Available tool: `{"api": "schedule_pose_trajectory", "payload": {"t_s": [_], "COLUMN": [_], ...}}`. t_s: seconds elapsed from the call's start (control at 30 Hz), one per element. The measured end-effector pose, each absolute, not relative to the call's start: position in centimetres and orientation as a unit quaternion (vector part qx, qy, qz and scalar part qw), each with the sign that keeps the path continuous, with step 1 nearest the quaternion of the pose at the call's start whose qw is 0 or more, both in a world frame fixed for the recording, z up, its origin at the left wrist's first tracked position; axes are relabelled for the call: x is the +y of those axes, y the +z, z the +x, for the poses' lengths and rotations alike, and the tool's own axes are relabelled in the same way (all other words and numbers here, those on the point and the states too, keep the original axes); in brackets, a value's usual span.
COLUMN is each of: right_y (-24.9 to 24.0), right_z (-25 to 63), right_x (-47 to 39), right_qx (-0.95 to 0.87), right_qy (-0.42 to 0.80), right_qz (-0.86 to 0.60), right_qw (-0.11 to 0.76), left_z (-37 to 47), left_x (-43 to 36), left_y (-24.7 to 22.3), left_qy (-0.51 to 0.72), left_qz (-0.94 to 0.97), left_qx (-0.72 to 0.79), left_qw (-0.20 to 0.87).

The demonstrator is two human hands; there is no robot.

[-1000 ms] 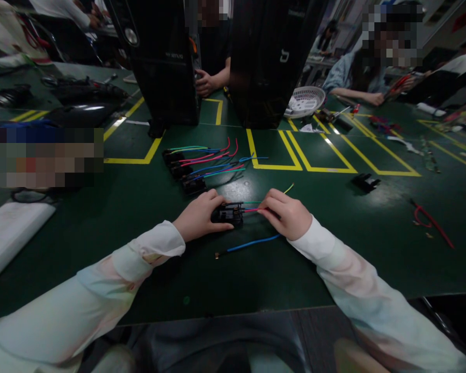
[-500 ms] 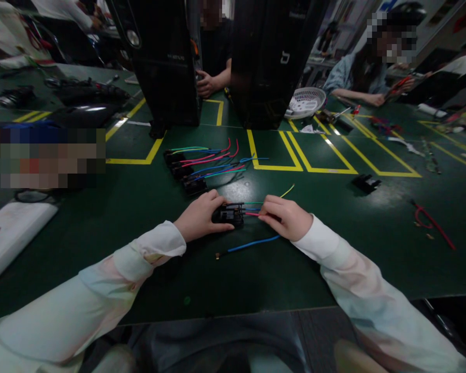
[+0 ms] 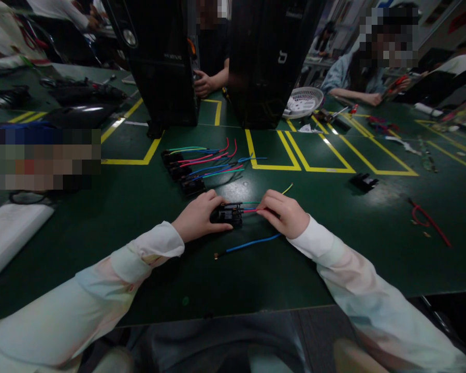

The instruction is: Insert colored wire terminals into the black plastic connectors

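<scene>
A black connector block (image 3: 231, 215) lies on the green table, gripped at its left end between the thumb and fingers of my left hand (image 3: 199, 216). Green, blue and red wires run out of its right side. My right hand (image 3: 283, 212) pinches the red wire (image 3: 250, 211) close to the block. A yellow wire end (image 3: 288, 188) sticks out beyond my right fingers. Nearer to me, a loose blue wire (image 3: 252, 242) with a brass terminal reaches under my right wrist. Behind my left hand, several black connectors (image 3: 192, 185) with coloured wires are lined up.
Two black computer towers (image 3: 163, 77) (image 3: 270, 67) stand at the back, with a co-worker's hand (image 3: 205, 84) between them. A white basket (image 3: 303, 101), a black connector (image 3: 364, 182) and a red wire (image 3: 431, 223) are to the right. A white box (image 3: 15, 233) lies left.
My right hand has shifted slightly with the red wire, whose end at the block now sits a little higher. The whole view has moved slightly left.
</scene>
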State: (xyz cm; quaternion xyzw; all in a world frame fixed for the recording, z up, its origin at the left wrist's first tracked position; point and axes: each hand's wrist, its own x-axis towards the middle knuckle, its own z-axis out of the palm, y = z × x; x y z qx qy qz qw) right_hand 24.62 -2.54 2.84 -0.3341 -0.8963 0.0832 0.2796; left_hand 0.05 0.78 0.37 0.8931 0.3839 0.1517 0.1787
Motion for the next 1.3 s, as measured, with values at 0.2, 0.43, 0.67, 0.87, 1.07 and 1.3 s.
{"api": "schedule_pose_trajectory", "payload": {"t_s": [0.2,0.43,0.67,0.87,1.07,1.3], "right_y": [2.78,2.94,2.7,2.9,2.74,2.68], "right_z": [24.72,24.7,24.73,24.61,24.67,24.71], "right_x": [-2.52,-2.76,-2.92,-2.92,-2.86,-2.79], "right_qx": [-0.904,-0.907,-0.897,-0.894,-0.896,-0.9], "right_qy": [0.091,0.091,0.087,0.087,0.089,0.11], "right_qz": [-0.335,-0.351,-0.381,-0.368,-0.384,-0.368], "right_qw": [0.248,0.216,0.204,0.239,0.202,0.207], "left_z": [0.04,0.1,0.12,0.05,0.07,0.1], "left_x": [0.73,0.72,0.65,0.71,0.69,0.75], "left_y": [0.39,0.56,0.67,0.56,0.55,0.52], "left_qy": [0.152,0.148,0.147,0.149,0.154,0.154], "left_qz": [0.894,0.894,0.894,0.893,0.893,0.893], "left_qx": [0.381,0.382,0.384,0.384,0.379,0.38], "left_qw": [0.179,0.179,0.181,0.181,0.184,0.183]}}
